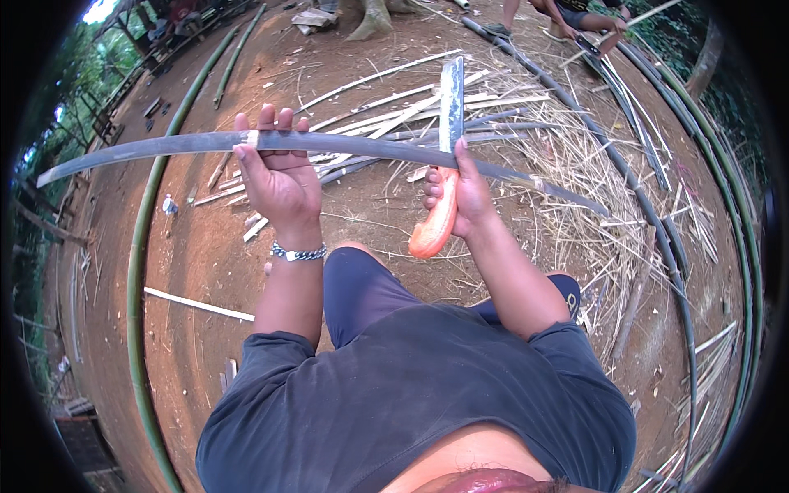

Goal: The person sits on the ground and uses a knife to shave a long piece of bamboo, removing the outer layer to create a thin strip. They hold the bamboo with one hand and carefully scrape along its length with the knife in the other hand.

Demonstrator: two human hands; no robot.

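Strip (353,146), long, dark and bowed, is held up in both hands above the ground (362,222), out beyond the person's knees. Its long axis runs left to right across the view. One end points far out to the left and slightly back toward the person; the other points right and a little back too, over the shavings (567,156). The wide lens bends straight edges, so how much of the bow is real cannot be told. Pale bands mark it at the left hand and toward the right end.

The left hand (283,181) has its palm up and its grip narrow: the strip lies across the fingers, with the thumb at the near edge. A bracelet (297,253) circles that wrist. The right hand (472,197) has its grip closed round the orange handle (436,220) of a knife (451,99). The blade points away from the person, roughly square to the strip, which crosses it beside the handle.

Beyond, cut pieces (407,117) lie in a loose heap. A green pole (148,238) lies to the left, a dark pole (593,125) to the right. A co-worker (585,20) is at the upper right.
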